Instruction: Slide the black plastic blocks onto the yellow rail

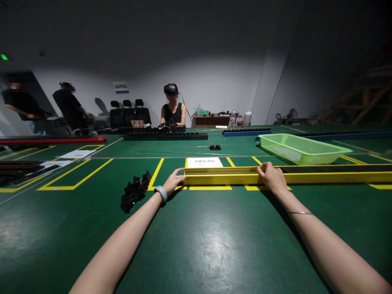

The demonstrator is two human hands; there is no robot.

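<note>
A long yellow rail (226,179) with a channel along it lies crosswise on the green table and runs out of view to the right. My left hand (174,182) is at its left end, thumb and fingers spanning the end and touching it. Farther along, my right hand (272,177) grips the rail with bent fingers; its fingertips are partly hidden. Left of my left hand lies a small pile of black parts (135,192). A white paper label (204,162) with printed characters sits just behind the rail.
A light green plastic basket (301,149) stands behind the rail at right. Small black parts (214,147) and thin rods lie mid-table. Black rails (165,136), a blue rail (246,133) and a red rail (55,140) lie farther back. A person (173,110) sits opposite; two others stand at left.
</note>
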